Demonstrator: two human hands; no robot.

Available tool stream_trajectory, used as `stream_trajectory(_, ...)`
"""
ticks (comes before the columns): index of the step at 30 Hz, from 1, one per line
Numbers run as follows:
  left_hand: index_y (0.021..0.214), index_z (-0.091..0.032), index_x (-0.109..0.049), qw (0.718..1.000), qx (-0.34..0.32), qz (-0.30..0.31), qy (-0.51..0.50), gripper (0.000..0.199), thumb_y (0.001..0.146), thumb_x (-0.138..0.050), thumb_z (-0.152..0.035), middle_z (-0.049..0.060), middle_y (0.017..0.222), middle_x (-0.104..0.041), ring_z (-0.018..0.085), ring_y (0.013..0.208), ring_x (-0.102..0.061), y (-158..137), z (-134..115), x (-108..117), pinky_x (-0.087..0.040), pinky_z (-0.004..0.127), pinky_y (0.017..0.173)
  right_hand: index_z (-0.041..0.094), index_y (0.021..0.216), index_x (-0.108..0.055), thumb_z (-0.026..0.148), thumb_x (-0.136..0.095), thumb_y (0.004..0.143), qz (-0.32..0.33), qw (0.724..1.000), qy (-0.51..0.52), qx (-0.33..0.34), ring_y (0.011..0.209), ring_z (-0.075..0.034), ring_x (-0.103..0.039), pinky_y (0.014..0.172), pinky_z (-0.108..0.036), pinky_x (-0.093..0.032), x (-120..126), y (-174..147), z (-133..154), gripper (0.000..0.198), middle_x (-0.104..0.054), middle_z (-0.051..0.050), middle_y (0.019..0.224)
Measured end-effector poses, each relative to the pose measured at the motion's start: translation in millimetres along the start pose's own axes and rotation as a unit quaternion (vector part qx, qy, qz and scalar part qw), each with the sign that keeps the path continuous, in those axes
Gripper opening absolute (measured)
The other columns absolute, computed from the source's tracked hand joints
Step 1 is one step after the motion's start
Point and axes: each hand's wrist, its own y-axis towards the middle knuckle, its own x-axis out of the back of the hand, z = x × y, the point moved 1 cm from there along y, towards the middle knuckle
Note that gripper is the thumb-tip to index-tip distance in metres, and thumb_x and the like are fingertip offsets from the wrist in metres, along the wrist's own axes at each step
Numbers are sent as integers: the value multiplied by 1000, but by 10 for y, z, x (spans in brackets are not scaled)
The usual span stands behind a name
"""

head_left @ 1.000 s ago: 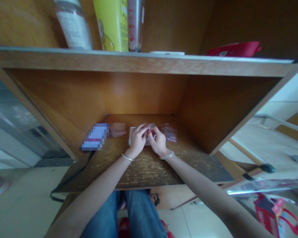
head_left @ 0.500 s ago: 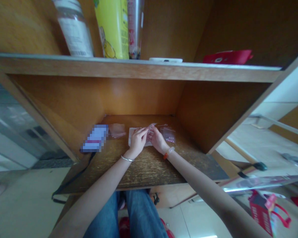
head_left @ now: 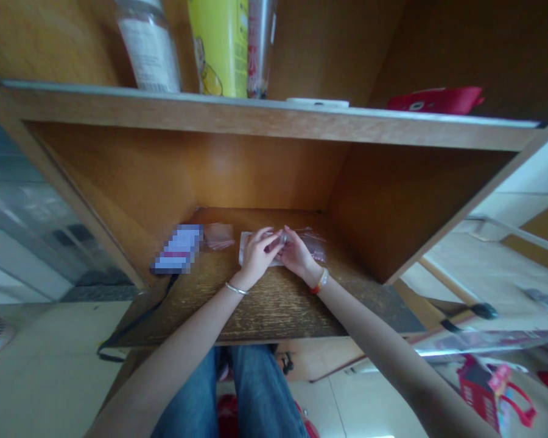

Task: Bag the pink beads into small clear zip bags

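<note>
My left hand [head_left: 258, 252] and my right hand [head_left: 298, 255] meet over the middle of the desk. Between their fingertips is a small clear, shiny piece [head_left: 283, 238] that looks like plastic; fingers hide much of it. Both hands are closed around it, the right one palm partly upward. Under my left hand lies a white flat packet or sheet [head_left: 243, 241], mostly covered. Just right of my right hand is a clear plastic bag [head_left: 314, 248] with small pink bits inside. More clear bags [head_left: 219, 236] lie left of the hands.
A blurred-out phone [head_left: 177, 248] with a dark strap [head_left: 137, 328] lies at the left of the worn wooden desk [head_left: 274, 310]. On the shelf above [head_left: 237, 115] stand a white-labelled jar [head_left: 150, 55], a yellow container [head_left: 221, 48] and a red case [head_left: 438, 100].
My fingertips have shifted, and the clear piece between them now looks smaller and more bunched. My right hand has turned more palm up. The view has moved slightly.
</note>
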Motion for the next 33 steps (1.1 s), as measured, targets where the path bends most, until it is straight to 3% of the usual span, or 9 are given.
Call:
stream_trajectory(4,109,-24,-65,1000,-1,7,12,32,78,-67,-27,8,120,-59,22,107,-57,1,-19,7,-46,42,93,21,74,-59,47,-57,80,-24,997,-48,51,65,-16,-63,66,-32,-52,87,62,26,26,-67,-1,71)
stream_trajectory(10,112,-27,-63,1000,12,1,13,39,74,-71,-32,8,130,-52,21,99,-60,-8,-28,3,-44,45,94,21,78,-61,54,-57,78,-47,996,-41,67,70,-17,-64,69,-33,-52,131,85,23,33,-68,-2,76)
stream_trajectory(16,111,-22,-64,990,72,-43,-115,38,74,-70,-30,9,117,-61,21,106,-57,-8,66,-55,-47,38,92,24,86,-62,61,-58,72,-62,995,-36,70,76,-17,-63,71,-32,-49,155,65,78,40,-67,0,83)
stream_trajectory(23,110,-17,-65,934,204,-55,-288,43,71,-71,-35,4,81,-67,13,69,-59,-12,115,-125,-51,25,63,27,88,-64,45,-68,70,-47,993,-23,104,82,-15,-61,73,-30,-49,191,79,74,27,-67,2,93)
stream_trajectory(27,112,-16,-63,905,256,-42,-336,47,71,-70,-37,4,77,-68,12,64,-59,-11,109,-126,-51,24,58,25,88,-63,38,-71,68,-31,993,-44,103,80,-15,-62,69,-28,-51,232,109,47,25,-67,2,92)
stream_trajectory(33,100,-16,-67,925,230,-41,-301,35,71,-70,-36,7,93,-69,14,75,-62,-5,53,-103,-51,26,68,23,80,-60,35,-68,69,-91,990,-25,103,58,-12,-59,52,-25,-49,326,178,46,18,-64,4,71)
